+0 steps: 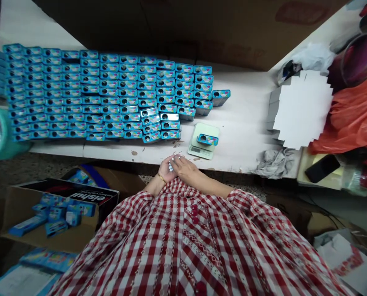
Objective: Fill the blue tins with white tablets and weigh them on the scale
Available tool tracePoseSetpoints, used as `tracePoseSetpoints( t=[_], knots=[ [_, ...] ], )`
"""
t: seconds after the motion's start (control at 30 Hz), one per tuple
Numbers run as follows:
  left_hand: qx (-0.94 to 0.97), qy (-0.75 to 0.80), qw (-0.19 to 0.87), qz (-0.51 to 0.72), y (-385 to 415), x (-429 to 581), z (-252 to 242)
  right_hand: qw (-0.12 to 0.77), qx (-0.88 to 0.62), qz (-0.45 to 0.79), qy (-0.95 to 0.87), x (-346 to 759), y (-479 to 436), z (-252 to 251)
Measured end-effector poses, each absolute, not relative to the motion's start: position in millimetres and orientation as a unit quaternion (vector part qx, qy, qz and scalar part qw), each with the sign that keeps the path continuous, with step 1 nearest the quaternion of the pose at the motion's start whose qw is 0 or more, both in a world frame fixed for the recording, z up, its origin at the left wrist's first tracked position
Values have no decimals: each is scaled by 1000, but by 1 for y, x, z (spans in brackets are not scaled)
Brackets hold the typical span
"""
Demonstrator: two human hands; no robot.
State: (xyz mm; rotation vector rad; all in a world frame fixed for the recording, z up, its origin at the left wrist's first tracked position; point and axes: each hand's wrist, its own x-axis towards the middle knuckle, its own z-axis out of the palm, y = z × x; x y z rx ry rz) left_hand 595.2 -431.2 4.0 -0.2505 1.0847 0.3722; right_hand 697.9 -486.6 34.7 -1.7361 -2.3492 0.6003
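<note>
My left hand (pixel 166 169) is cupped at the table's front edge with several small white pieces (pixel 170 166) in its palm. Over that palm lies my right hand (pixel 185 168), its fingers bent down against the pieces; what is between its fingertips is hidden. Just beyond my hands stands a pale green digital scale (pixel 196 151). On the scale's plate rests a small blue tin (pixel 207 139) with a printed side and a dark round spot.
Rows of blue tins (pixel 109 92) fill the table's left and middle. A large cardboard box (pixel 202 28) stands behind. White cartons (pixel 303 109), crumpled cloth (pixel 274 162) and a phone (pixel 322 168) lie right. A teal tub (pixel 6 131) and open carton (pixel 47 234) are left.
</note>
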Motion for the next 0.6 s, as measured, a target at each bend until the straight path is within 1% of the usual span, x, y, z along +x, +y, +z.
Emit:
tracePoseSetpoints(
  t=[0.2, 0.4, 0.47, 0.57, 0.6],
  knots=[
    [-123, 513, 829, 186, -420, 605, 4, 82, -577, 202, -787, 713, -477, 34],
    [-101, 496, 839, 200, -408, 641, 15, 103, -587, 207, -776, 746, -468, 25],
    [-89, 484, 846, 206, -404, 653, 19, 155, -599, 211, -757, 763, -466, 24],
    [-84, 463, 856, 212, -400, 665, 23, 262, -622, 212, -707, 789, -464, 25],
    [-83, 461, 858, 213, -398, 666, 24, 280, -634, 205, -691, 797, -463, 25]
  ],
)
